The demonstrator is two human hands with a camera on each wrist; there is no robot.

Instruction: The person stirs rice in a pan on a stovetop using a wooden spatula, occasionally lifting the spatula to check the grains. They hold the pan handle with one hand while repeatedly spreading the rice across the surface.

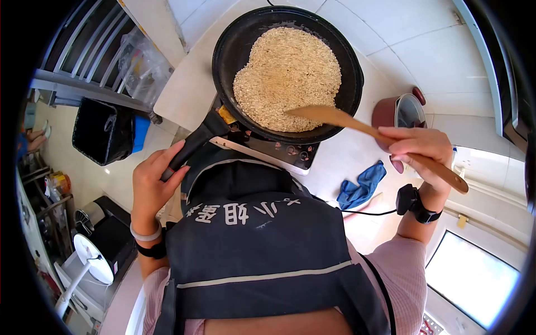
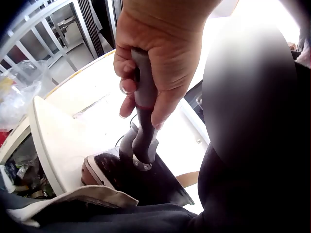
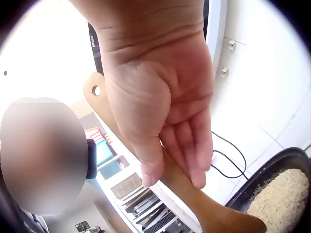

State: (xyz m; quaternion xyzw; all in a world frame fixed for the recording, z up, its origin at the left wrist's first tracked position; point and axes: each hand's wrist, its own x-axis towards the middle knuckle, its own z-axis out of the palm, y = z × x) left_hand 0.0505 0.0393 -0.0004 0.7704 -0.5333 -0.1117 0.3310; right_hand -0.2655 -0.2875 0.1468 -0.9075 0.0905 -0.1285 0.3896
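Note:
My left hand (image 1: 155, 177) grips the black handle (image 1: 196, 140) of a frying pan (image 1: 222, 72), its fingers and thumb wrapped near the handle's end. In the left wrist view the same grip shows from above, the handle (image 2: 145, 121) running down from the palm. A broad bed of small pale tan grains (image 1: 290, 70) covers much of the pan. My right hand (image 1: 422, 148) holds a wooden spatula (image 1: 349, 120) by the handle between thumb and fingers. The spatula's blade lies over the near right part of the grains. Its holed end sticks out past the wrist.
Beneath the pan sits a black cooktop (image 1: 279, 148) on a pale counter. Right of the pan are a dark red pot (image 1: 385, 113) and a blue cloth (image 1: 363, 184). Tiled wall rises behind. A black bin (image 1: 95, 134) stands on the floor at left, near a plastic bag (image 1: 142, 67).

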